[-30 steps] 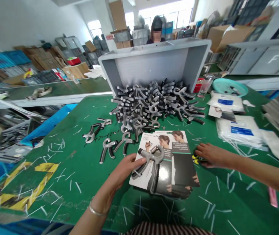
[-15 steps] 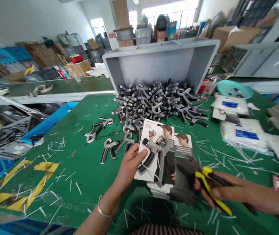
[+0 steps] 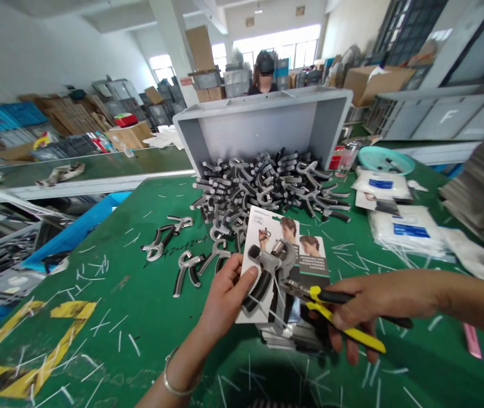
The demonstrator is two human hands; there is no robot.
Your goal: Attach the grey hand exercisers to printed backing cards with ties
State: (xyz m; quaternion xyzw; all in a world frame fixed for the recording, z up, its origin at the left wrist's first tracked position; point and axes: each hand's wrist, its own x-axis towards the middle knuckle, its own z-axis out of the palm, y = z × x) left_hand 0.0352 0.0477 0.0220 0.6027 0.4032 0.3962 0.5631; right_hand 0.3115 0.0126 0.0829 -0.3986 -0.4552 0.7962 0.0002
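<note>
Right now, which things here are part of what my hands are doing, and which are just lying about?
In hand: left hand holding a backing card with a grip trainer on it; right hand holding yellow-handled cutters.
Lying about: pile of grip trainers, grey crate, teal bowl, white bags, cut white strips.

Pliers (image 3: 317, 295) — handles partly hidden
</note>
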